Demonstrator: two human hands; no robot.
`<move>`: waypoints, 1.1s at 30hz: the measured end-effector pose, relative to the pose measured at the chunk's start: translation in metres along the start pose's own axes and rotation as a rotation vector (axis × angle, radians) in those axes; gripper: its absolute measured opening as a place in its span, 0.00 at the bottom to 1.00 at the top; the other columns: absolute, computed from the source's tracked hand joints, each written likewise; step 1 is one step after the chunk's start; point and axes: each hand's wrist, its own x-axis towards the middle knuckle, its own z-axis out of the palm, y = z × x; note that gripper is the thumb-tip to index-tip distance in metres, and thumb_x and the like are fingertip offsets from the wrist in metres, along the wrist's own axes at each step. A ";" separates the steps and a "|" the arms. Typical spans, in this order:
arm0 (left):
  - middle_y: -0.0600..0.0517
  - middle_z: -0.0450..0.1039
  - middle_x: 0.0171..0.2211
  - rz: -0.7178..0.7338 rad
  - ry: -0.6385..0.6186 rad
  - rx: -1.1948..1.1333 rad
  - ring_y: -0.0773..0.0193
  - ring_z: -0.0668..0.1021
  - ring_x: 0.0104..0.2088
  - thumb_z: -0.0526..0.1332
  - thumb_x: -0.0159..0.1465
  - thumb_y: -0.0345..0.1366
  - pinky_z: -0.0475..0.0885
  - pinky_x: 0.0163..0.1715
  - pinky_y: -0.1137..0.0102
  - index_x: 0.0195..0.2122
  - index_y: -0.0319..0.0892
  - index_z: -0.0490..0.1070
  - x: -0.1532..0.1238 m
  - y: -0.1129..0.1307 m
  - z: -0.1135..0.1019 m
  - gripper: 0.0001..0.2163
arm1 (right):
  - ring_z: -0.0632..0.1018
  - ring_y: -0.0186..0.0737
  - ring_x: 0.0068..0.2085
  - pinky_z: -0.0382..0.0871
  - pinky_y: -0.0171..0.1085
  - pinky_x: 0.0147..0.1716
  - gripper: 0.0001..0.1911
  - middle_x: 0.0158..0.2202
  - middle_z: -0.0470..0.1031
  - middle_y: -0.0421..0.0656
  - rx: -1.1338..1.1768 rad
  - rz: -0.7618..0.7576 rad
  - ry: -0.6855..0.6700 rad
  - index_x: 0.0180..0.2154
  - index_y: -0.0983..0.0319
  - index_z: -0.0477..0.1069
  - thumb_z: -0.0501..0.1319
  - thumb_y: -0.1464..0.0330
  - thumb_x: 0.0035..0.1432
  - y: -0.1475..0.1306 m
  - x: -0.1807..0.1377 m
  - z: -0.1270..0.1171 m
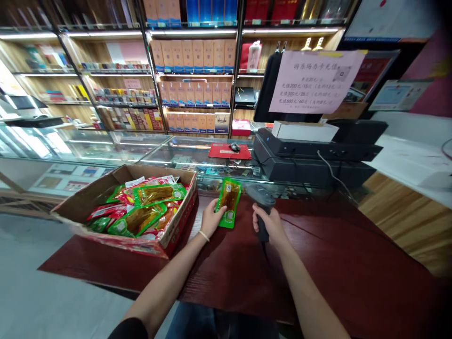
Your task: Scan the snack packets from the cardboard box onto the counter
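Note:
My left hand (212,217) grips a green-edged snack packet (230,197) by its left side, thumb on top. Brown food shows through the packet's clear middle, and a small white label sits near its upper end. In my right hand (270,225) is a dark handheld barcode scanner (263,200), fingers wrapped round its handle. The scanner's head points up and left, a little to the right of the packet and apart from it. Left of my left hand stands an open cardboard box (180,230) heaped with green and red snack packets (155,194).
Both hands are over a dark red tabletop (226,278). Beyond it runs a glass display counter (158,153) with a red mouse pad (215,151) and a mouse (234,147). A monitor (265,89) bearing a paper sign stands over a black cash drawer (300,165). Stocked shelves line the back.

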 end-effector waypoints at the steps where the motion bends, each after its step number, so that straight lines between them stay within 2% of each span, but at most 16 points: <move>1: 0.46 0.77 0.45 0.027 0.007 0.039 0.59 0.77 0.46 0.62 0.60 0.37 0.69 0.49 0.66 0.46 0.39 0.71 -0.003 0.014 -0.001 0.14 | 0.66 0.30 0.14 0.60 0.29 0.11 0.16 0.17 0.66 0.34 0.016 -0.024 0.012 0.32 0.61 0.67 0.66 0.56 0.53 -0.005 -0.002 0.003; 4: 0.47 0.76 0.46 0.139 0.056 0.134 0.59 0.77 0.46 0.60 0.62 0.38 0.69 0.49 0.67 0.49 0.41 0.70 -0.010 0.070 -0.011 0.14 | 0.67 0.30 0.14 0.60 0.29 0.12 0.16 0.17 0.66 0.34 0.033 -0.076 0.018 0.34 0.62 0.68 0.67 0.56 0.52 -0.020 -0.010 0.009; 6: 0.47 0.76 0.47 0.249 0.079 0.178 0.59 0.77 0.47 0.60 0.63 0.39 0.70 0.48 0.68 0.51 0.42 0.69 -0.014 0.110 -0.029 0.16 | 0.67 0.31 0.14 0.60 0.30 0.12 0.17 0.17 0.66 0.34 0.055 -0.086 0.000 0.35 0.62 0.69 0.67 0.57 0.51 -0.028 -0.016 0.013; 9: 0.49 0.76 0.47 0.424 0.120 0.346 0.60 0.77 0.46 0.60 0.63 0.39 0.70 0.48 0.68 0.52 0.43 0.70 -0.015 0.158 -0.072 0.16 | 0.67 0.31 0.15 0.60 0.30 0.12 0.18 0.18 0.67 0.35 0.066 -0.091 -0.056 0.37 0.63 0.70 0.68 0.57 0.51 -0.036 -0.023 0.027; 11: 0.50 0.77 0.45 0.510 0.201 0.473 0.61 0.78 0.44 0.60 0.63 0.39 0.71 0.47 0.68 0.51 0.44 0.72 -0.013 0.174 -0.108 0.15 | 0.67 0.31 0.15 0.61 0.30 0.12 0.17 0.18 0.67 0.35 0.056 -0.094 -0.102 0.37 0.63 0.70 0.68 0.58 0.51 -0.039 -0.026 0.043; 13: 0.50 0.78 0.45 0.560 0.306 0.582 0.61 0.79 0.44 0.59 0.64 0.38 0.71 0.47 0.68 0.51 0.44 0.72 -0.011 0.178 -0.146 0.14 | 0.68 0.31 0.15 0.61 0.30 0.13 0.17 0.18 0.67 0.35 0.032 -0.095 -0.142 0.36 0.63 0.71 0.68 0.57 0.51 -0.040 -0.027 0.063; 16: 0.49 0.76 0.50 0.577 0.413 0.774 0.59 0.77 0.49 0.55 0.66 0.36 0.70 0.51 0.65 0.54 0.46 0.71 -0.009 0.167 -0.194 0.16 | 0.68 0.32 0.15 0.62 0.31 0.12 0.17 0.18 0.67 0.36 -0.014 -0.092 -0.197 0.33 0.63 0.71 0.67 0.56 0.51 -0.039 -0.025 0.096; 18: 0.48 0.73 0.54 0.502 0.369 0.954 0.56 0.73 0.54 0.54 0.66 0.35 0.66 0.55 0.59 0.54 0.47 0.71 -0.009 0.153 -0.216 0.16 | 0.67 0.31 0.14 0.61 0.31 0.12 0.17 0.18 0.67 0.36 -0.029 -0.106 -0.221 0.33 0.64 0.71 0.67 0.56 0.51 -0.037 -0.023 0.115; 20: 0.48 0.71 0.56 0.357 0.222 1.123 0.51 0.70 0.58 0.57 0.64 0.36 0.62 0.58 0.53 0.53 0.49 0.72 -0.008 0.137 -0.230 0.16 | 0.67 0.31 0.15 0.61 0.31 0.12 0.17 0.18 0.67 0.36 -0.023 -0.119 -0.245 0.33 0.64 0.70 0.66 0.56 0.52 -0.034 -0.021 0.129; 23: 0.47 0.71 0.56 0.175 -0.019 1.209 0.50 0.70 0.57 0.60 0.62 0.40 0.62 0.57 0.53 0.52 0.48 0.73 -0.007 0.113 -0.239 0.16 | 0.67 0.30 0.14 0.60 0.30 0.12 0.17 0.18 0.67 0.35 -0.015 -0.118 -0.277 0.34 0.64 0.70 0.66 0.56 0.53 -0.030 -0.019 0.140; 25: 0.46 0.71 0.55 0.164 -0.082 1.178 0.53 0.72 0.55 0.58 0.64 0.41 0.65 0.56 0.57 0.51 0.46 0.74 -0.006 0.104 -0.241 0.16 | 0.67 0.30 0.14 0.60 0.30 0.12 0.16 0.18 0.67 0.35 -0.027 -0.110 -0.281 0.33 0.64 0.70 0.65 0.56 0.53 -0.029 -0.019 0.141; 27: 0.45 0.72 0.53 0.218 -0.045 1.135 0.54 0.73 0.54 0.56 0.65 0.40 0.66 0.56 0.60 0.51 0.44 0.74 -0.005 0.103 -0.240 0.15 | 0.67 0.30 0.14 0.60 0.30 0.12 0.16 0.18 0.67 0.35 -0.040 -0.114 -0.271 0.33 0.64 0.70 0.66 0.57 0.54 -0.030 -0.019 0.140; 30: 0.46 0.75 0.50 0.300 0.102 1.044 0.55 0.75 0.52 0.55 0.66 0.39 0.67 0.54 0.60 0.51 0.44 0.73 -0.006 0.113 -0.235 0.15 | 0.67 0.30 0.15 0.61 0.30 0.12 0.16 0.18 0.67 0.35 -0.035 -0.123 -0.250 0.33 0.64 0.70 0.66 0.57 0.53 -0.031 -0.020 0.134; 33: 0.49 0.77 0.46 0.310 0.182 0.898 0.57 0.78 0.47 0.55 0.66 0.40 0.70 0.48 0.63 0.49 0.45 0.73 -0.011 0.128 -0.218 0.14 | 0.67 0.30 0.14 0.61 0.30 0.12 0.16 0.18 0.66 0.35 -0.022 -0.123 -0.227 0.32 0.63 0.69 0.66 0.57 0.53 -0.032 -0.021 0.126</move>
